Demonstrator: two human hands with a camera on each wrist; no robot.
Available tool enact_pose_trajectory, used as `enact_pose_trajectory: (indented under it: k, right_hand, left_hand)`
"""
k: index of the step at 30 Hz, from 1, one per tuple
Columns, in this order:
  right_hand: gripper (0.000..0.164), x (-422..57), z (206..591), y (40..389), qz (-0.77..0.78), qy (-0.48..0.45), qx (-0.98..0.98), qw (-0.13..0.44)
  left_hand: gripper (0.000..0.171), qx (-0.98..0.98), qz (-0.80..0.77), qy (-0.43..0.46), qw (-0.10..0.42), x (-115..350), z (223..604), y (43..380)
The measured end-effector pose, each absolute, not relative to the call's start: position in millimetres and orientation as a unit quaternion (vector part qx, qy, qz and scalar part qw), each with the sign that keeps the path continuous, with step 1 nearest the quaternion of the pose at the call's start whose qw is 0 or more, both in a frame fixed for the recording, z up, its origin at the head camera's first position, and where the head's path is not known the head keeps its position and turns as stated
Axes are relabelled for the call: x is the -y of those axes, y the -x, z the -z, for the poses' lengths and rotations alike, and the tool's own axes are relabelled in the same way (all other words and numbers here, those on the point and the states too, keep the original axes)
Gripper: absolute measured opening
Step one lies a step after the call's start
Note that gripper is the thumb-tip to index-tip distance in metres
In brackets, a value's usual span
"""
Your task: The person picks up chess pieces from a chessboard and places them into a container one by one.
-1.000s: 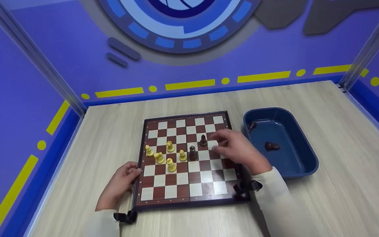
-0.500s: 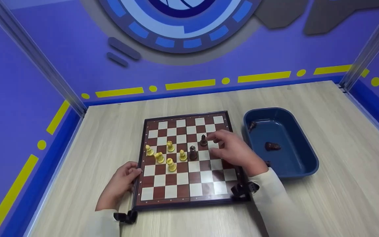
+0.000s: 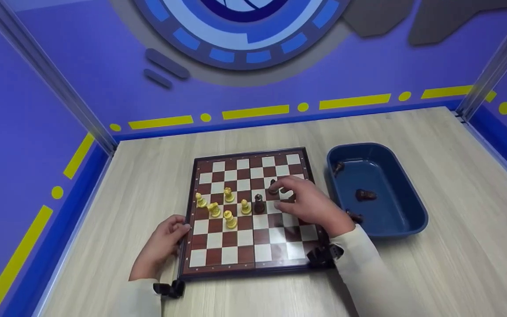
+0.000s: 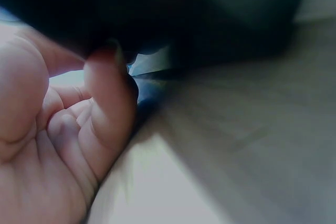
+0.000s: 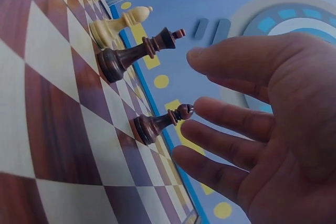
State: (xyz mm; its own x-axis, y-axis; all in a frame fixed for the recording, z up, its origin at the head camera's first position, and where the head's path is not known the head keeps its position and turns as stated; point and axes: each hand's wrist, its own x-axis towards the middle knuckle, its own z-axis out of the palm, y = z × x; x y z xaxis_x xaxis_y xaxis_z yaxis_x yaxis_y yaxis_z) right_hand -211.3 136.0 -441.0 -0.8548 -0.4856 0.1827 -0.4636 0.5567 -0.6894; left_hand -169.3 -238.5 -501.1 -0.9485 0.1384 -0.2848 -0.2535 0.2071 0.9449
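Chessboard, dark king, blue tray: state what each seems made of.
Chessboard: glossy, perhaps plastic or lacquered wood; grain-like streaks, light glare.
Dark king: polished plastic or varnished wood, unclear which; it shows small highlights.
Blue tray: probably moulded plastic, satin; smooth, rounded corners.

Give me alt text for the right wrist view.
A right hand, fingers apart, is close to a dark bishop standing on a checkered board, contact unclear. A taller dark piece stands nearby, with pale pieces past it and a blue patterned wall behind.
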Motion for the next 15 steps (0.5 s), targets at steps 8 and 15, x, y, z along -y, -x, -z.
enact_pose_trajectory:
  k: [8, 15]
  right_hand:
    - [0.040, -129, 446, 210, 0.381, 0.271, -0.883, 0.033]
    - [0.050, -122, 450, 207, 0.387, 0.270, -0.881, 0.044]
  left_hand:
    - [0.030, -0.761, -0.629, 0.040, 0.154, 237, 500, 168]
    - [0.030, -0.767, -0.621, 0.037, 0.155, 238, 500, 169]
